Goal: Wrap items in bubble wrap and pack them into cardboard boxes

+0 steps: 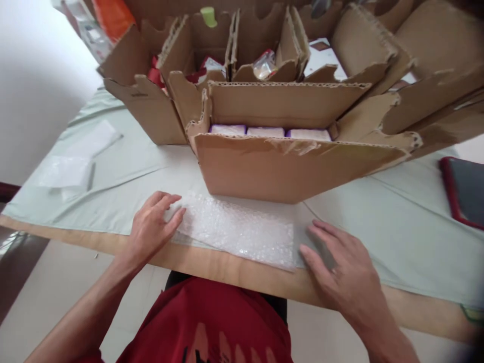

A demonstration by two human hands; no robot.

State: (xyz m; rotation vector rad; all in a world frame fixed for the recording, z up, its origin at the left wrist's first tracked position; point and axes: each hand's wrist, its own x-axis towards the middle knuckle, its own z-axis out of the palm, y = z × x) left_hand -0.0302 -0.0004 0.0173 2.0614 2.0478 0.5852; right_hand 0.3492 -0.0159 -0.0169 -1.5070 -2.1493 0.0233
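Bubble wrap (238, 227) lies flat along the near edge of the table (419, 252), before a cardboard box (295, 171), between 2 hands held apart. The left hand (153, 226), fingers parted, is at 1 end, touching or not I can't tell; the right hand (342, 262), empty, is just beside the other. It looks light, floppy, slippery; I'd pinch both short ends.

Dark, red-edged device (466, 190) on pale green cloth (406, 242), near open cardboard boxes (272, 169).

No text can be read. Dark lettering (198, 356) on the red shirt (223, 312) is cut off and too blurred.
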